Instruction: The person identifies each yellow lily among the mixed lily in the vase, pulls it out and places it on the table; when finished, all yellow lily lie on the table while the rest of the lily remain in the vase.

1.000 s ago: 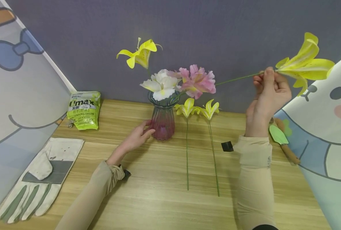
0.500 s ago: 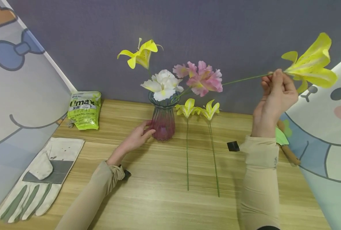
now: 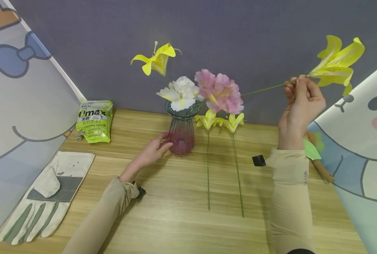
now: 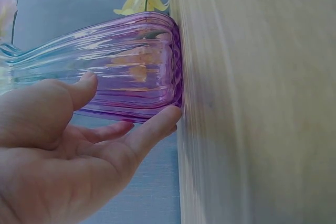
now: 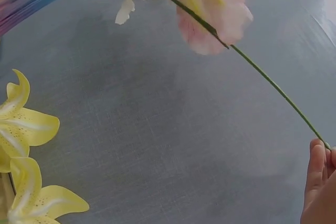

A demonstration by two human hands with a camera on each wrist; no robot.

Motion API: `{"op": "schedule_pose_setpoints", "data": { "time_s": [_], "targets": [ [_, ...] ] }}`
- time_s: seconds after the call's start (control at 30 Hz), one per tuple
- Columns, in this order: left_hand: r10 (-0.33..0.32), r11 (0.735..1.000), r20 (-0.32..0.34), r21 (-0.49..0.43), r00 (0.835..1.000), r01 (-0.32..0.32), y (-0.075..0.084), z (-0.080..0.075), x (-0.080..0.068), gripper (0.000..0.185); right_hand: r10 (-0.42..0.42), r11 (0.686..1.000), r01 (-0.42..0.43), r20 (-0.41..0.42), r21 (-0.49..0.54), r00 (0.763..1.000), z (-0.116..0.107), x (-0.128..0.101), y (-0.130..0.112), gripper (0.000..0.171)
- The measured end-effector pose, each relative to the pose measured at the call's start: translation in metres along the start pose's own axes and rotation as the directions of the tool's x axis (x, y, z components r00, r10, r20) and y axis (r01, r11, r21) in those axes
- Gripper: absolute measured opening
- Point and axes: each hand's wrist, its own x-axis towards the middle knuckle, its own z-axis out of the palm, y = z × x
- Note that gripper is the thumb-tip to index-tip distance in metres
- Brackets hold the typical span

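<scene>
Hands apart: left hand point(image 3: 151, 152) cups the vase point(image 3: 181, 128), fingers relaxed. Right hand point(image 3: 301, 106) pinches a lily point(image 3: 336, 63) stem, its tip hidden in the vase.

Head view: bright, even, diffuse light; soft short shadows fall toward 6 o'clock under the forearms and beside the vase point(image 3: 182, 128) on the table point(image 3: 175, 218); wide-angle bending pulls the panels at 9 and 3 o'clock outward, focus crisp throughout. Left wrist view: table grain smeared and soft from 12 to 6 o'clock, faint glare streaks on the ribbed glass, near palm slightly soft. Right wrist view: pink bloom point(image 5: 215, 3) at 12 o'clock blurred, yellow petals at 8 o'clock sharp, backdrop weave clear.
</scene>
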Motion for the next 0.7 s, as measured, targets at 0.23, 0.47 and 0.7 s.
{"op": "schedule_pose_setpoints", "data": {
  "time_s": [0.23,0.47,0.7],
  "targets": [
    [0.003,1.0,0.0,0.008,1.0,-0.003,0.001,0.0,-0.001,0.051,0.03,0.998,-0.029,-0.029,0.048,0.999,0.0,0.01,-0.006,0.021],
    [0.006,1.0,0.0,0.02,1.0,-0.006,0.003,0.0,0.0,0.051,0.037,0.996,-0.033,-0.049,0.086,0.998,-0.002,0.014,-0.011,0.013],
    [0.005,0.998,-0.013,0.055,1.0,-0.004,0.002,0.0,0.001,0.051,0.05,0.995,-0.042,-0.081,0.093,0.995,-0.006,0.016,-0.015,0.011]
  ]
}}
